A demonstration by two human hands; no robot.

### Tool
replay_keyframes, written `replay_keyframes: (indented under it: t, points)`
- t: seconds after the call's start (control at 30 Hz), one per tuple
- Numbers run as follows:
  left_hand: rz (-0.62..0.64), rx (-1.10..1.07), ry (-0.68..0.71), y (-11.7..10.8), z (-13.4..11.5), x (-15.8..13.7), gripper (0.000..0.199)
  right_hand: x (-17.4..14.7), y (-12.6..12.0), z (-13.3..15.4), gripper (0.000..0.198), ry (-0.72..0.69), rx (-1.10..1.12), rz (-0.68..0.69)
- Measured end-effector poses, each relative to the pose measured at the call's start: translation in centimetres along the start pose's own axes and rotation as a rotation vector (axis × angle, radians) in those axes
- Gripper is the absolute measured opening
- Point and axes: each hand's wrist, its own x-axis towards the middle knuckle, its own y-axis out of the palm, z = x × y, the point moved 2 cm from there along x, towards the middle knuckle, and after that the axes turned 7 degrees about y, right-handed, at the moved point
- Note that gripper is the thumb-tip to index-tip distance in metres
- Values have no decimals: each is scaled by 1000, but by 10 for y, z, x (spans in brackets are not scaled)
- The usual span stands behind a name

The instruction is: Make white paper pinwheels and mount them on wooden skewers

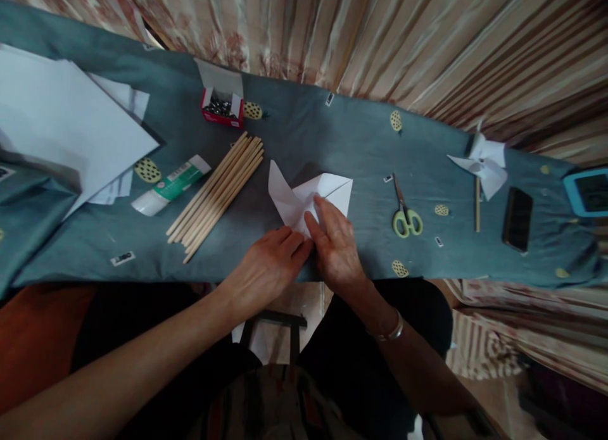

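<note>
A white paper pinwheel, partly folded, lies in front of me with one blade standing up at the left and another bent over at the right. My left hand grips its near edge, fingers pressed together on the paper. From the right, my right hand presses on the middle with its thumb and fingers closed on a fold. The paper's centre is mostly hidden under my fingers. Left of it lies a bundle of wooden sticks; to the right rest scissors with green handles.
A red box of metal pins stands open at the back. Beside the sticks is a green and white tube. White paper sheets cover the left. At right are a finished pinwheel on a stick, a phone and a blue-framed device.
</note>
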Motion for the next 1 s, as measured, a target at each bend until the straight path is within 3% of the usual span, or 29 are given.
replay_keyframes:
  t: [0.27, 0.43, 0.6, 0.83, 1.0]
  points:
    - [-22, 20, 7, 1, 1, 0, 19, 0, 3, 1, 47, 44, 47, 37]
    - [-57, 22, 25, 4, 1, -1, 23, 8, -15, -5, 42, 81, 190, 63]
    - [-58, 46, 35, 4, 1, -1, 24, 25, -34, -28, 45, 218, 200, 13]
    - [-19, 66, 38, 0, 1, -1, 25, 43, -28, -58, 44, 281, 121, 48]
    - [-8, 79, 37, -4, 7, -4, 32, 43, -34, -69, 33, 356, 254, -67]
